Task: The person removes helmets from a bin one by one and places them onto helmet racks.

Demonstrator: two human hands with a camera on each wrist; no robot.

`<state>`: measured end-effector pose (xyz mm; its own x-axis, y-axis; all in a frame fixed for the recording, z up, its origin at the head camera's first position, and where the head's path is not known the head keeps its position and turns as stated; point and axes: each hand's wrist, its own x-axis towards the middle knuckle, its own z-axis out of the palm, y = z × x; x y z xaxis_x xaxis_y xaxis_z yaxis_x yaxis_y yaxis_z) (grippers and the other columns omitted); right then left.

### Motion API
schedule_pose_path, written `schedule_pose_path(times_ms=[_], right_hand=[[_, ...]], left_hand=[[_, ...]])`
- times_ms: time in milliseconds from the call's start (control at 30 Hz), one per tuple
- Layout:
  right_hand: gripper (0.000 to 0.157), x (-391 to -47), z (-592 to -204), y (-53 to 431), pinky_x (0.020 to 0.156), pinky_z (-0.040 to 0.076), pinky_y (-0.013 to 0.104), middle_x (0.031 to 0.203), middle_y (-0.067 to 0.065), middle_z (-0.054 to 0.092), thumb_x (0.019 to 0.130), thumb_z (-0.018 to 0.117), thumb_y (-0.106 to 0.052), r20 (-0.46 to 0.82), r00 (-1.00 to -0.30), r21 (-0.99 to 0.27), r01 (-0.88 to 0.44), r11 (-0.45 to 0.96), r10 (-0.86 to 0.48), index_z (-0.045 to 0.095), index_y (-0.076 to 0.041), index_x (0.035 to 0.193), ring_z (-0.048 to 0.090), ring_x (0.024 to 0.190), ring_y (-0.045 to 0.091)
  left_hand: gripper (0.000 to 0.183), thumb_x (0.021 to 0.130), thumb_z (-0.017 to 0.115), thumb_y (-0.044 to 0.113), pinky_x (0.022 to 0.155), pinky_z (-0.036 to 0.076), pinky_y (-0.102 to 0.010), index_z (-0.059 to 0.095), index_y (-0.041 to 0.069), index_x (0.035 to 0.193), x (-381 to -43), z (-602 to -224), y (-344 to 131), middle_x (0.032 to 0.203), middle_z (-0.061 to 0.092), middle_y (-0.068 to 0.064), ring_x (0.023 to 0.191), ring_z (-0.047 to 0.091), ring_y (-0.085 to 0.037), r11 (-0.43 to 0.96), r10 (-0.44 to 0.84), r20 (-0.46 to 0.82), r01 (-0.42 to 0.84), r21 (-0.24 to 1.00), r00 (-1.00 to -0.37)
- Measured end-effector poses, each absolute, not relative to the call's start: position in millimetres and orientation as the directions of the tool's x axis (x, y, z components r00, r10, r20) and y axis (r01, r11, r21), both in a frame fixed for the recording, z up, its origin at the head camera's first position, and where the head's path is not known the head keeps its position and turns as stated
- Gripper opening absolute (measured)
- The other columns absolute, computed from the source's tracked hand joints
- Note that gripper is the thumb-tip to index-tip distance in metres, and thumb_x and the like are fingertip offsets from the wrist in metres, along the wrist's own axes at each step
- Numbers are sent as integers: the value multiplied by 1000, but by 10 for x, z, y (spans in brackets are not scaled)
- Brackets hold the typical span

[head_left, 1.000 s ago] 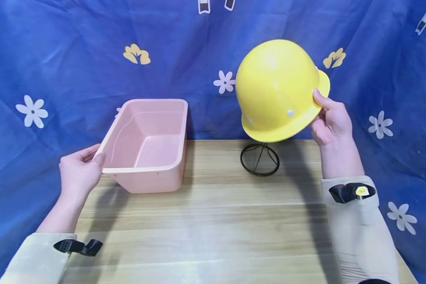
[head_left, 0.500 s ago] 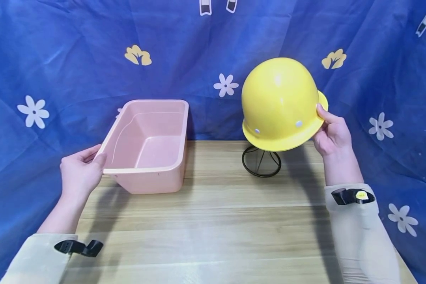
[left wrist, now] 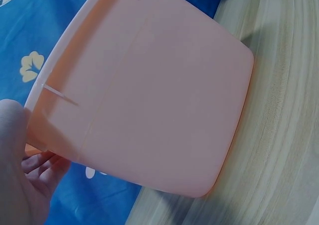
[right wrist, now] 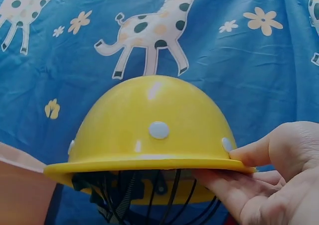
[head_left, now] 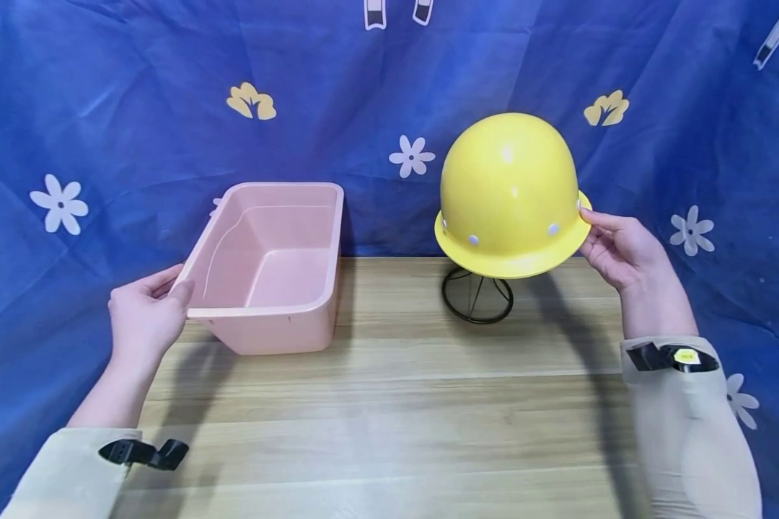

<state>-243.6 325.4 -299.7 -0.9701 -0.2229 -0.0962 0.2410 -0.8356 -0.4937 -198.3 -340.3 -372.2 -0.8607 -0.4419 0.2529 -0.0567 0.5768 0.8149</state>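
A yellow hard hat [head_left: 509, 194] sits level over a black wire stand [head_left: 477, 295], whose ring base shows below the brim. My right hand [head_left: 626, 249] pinches the brim at its right side, thumb on top and fingers underneath. In the right wrist view, dark straps and the stand's curved wires [right wrist: 172, 195] show under the hat [right wrist: 154, 120]. At the left, my left hand [head_left: 146, 310] grips the near left corner of a pink plastic tub [head_left: 292, 331] by its rim. The left wrist view shows the tub's outer wall [left wrist: 159, 95] with the thumb over the rim.
The wooden table [head_left: 389, 425] carries the tub at the left and the stand at the right. Behind both hangs a blue curtain [head_left: 337, 86] with flower and giraffe prints, close to the table's back edge.
My right hand has lowered the hard hat from a tilted position to a level one over the stand. The left hand and tub have stayed put.
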Motion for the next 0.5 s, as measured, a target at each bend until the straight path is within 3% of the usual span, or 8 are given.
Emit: schedule_pose_path(times_ms=[267, 500], right_hand=[[25, -2455, -2969, 3242, 100, 55, 42, 124, 25, 68, 103, 49, 17, -138, -970, -545, 245, -802, -202, 63, 16, 124, 71, 115, 33], [24, -2476, -3000, 3190, 97, 58, 46, 120, 29, 69, 102, 45, 20, -132, -974, -444, 223, -868, -183, 63, 19, 119, 72, 111, 37]], left_hand=[[40, 100, 69, 25, 68, 49, -4, 73, 8, 135, -1978, -3707, -3395, 119, 70, -17, 75, 59, 22, 567, -448, 238, -68, 821, -862], [39, 100, 68, 25, 68, 49, -4, 73, 9, 135, -1968, -3694, -3421, 115, 72, -9, 75, 59, 22, 562, -448, 236, -67, 824, -863]])
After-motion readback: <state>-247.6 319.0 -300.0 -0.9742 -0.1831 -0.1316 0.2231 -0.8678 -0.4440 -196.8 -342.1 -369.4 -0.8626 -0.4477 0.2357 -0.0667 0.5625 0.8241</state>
